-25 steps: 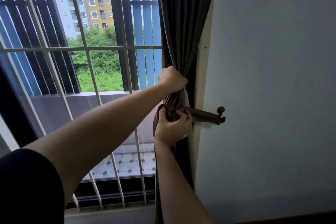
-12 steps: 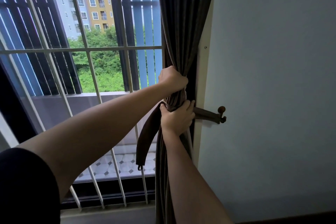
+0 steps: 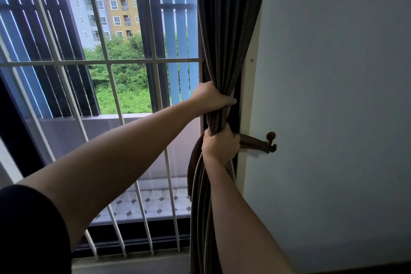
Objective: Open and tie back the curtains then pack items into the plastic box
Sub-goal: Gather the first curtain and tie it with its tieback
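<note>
My left hand (image 3: pixel 211 100) fists the dark brown fabric curtain (image 3: pixel 224 40), bunched at the right edge of the window (image 3: pixel 124 87); my right hand (image 3: pixel 220 144) clamps it lower, over the brown fabric tieback band (image 3: pixel 251 141). Curtain's open; I judge tying unfinished, packing untouched.

I'm standing in a room of a flat, well above the ground. At twelve o'clock a curtain (image 3: pixel 224 29) hangs beside a painted wall (image 3: pixel 333 73), with a tieback hook (image 3: pixel 270 140) at three o'clock. White window bars (image 3: pixel 106 62) fill ten o'clock, a tiled balcony (image 3: pixel 153 202) lies at seven, and apartment blocks (image 3: pixel 119 4) rise at eleven.
</note>
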### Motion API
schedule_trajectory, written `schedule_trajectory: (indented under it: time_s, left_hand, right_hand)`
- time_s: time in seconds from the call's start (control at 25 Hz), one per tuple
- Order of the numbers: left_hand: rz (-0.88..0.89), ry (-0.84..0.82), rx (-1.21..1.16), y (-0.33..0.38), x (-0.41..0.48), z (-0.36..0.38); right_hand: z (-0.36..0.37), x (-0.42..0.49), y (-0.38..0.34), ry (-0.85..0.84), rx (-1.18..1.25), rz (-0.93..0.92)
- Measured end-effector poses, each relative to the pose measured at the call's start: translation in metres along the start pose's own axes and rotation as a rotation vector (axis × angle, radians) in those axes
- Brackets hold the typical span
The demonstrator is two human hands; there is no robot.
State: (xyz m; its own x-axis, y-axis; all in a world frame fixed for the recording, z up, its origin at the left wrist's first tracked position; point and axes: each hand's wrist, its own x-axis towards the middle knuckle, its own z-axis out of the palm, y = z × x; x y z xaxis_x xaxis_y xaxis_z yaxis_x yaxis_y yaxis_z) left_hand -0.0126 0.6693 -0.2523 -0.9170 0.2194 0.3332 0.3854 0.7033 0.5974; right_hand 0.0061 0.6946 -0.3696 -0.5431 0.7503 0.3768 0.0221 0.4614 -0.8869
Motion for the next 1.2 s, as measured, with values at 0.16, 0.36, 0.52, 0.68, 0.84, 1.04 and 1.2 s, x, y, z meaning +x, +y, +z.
schedule_trajectory:
  time_s: [0.16,0.36,0.52,0.68,0.84,1.04,1.2]
  left_hand:
    - [0.038,-0.345,-0.277,-0.028,-0.012,-0.021]
    - [-0.093,-0.178,-0.685,-0.111,-0.026,-0.009]
    - [-0.082,-0.309,-0.328,-0.145,-0.052,0.042]
    - [0.085,-0.219,-0.164,-0.152,-0.044,0.06]
    - [0.143,0.141,0.062,-0.146,-0.026,0.053]
    - [0.103,0.183,-0.093,-0.112,-0.022,0.078]
    - [-0.147,0.154,-0.556,-0.101,-0.027,0.095]
  right_hand:
    - [-0.004,0.003,0.005,-0.071,-0.027,-0.039]
    - [-0.011,0.007,0.008,-0.149,-0.064,-0.03]
    - [-0.015,0.009,0.012,-0.188,-0.093,-0.054]
    - [-0.026,0.01,0.013,-0.205,-0.139,-0.079]
    - [-0.032,0.013,0.015,-0.268,-0.162,-0.117]
    - [-0.04,0.023,0.024,-0.396,-0.164,-0.177]
    - [-0.044,0.037,0.029,-0.5,-0.103,-0.195]
